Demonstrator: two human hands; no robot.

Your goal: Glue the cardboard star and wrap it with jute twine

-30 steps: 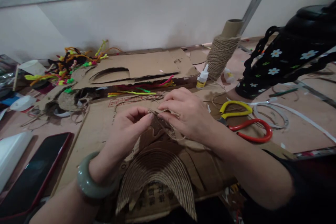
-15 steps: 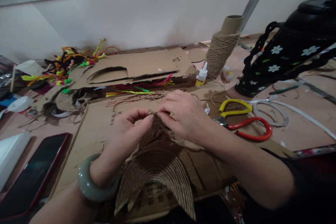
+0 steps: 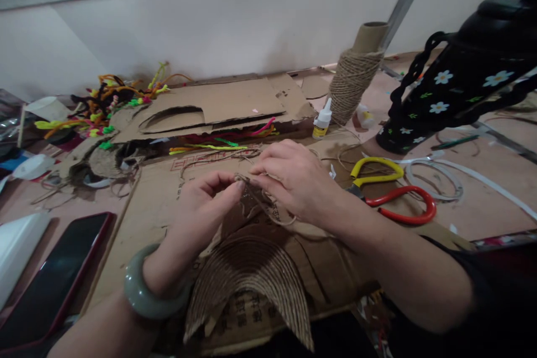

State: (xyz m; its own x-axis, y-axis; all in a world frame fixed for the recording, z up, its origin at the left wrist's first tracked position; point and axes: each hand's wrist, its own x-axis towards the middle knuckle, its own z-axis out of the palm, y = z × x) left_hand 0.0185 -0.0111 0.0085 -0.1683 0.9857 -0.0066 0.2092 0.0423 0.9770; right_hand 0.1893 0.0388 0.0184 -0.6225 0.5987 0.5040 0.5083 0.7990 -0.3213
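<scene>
Over the cardboard sheet [image 3: 138, 224], my left hand [image 3: 205, 207] pinches a small piece of brown twine [image 3: 264, 207] between thumb and forefinger. My right hand [image 3: 293, 176] is closed on the same twine, its fingertips close beside the left ones. A loop of the twine hangs below the right hand. The part between the fingertips is small and partly covered. Below my hands, nearer to me, lies an arch-shaped piece of coiled twine rows [image 3: 247, 257] on the cardboard. A pale green bangle [image 3: 145, 291] circles my left wrist.
Pliers [image 3: 398, 204] with yellow and red handles lie to the right. Behind them stand a small glue bottle [image 3: 321, 120], a twine spool [image 3: 352, 84] and a black flowered bottle [image 3: 453, 78]. A phone [image 3: 54, 279] lies at left; colourful pipe cleaners [image 3: 113, 98] are piled at back left.
My right fingertips have shifted slightly up and away from the left ones, and the hanging twine loop shows more. My left hand stays nearly in place, still pinching.
</scene>
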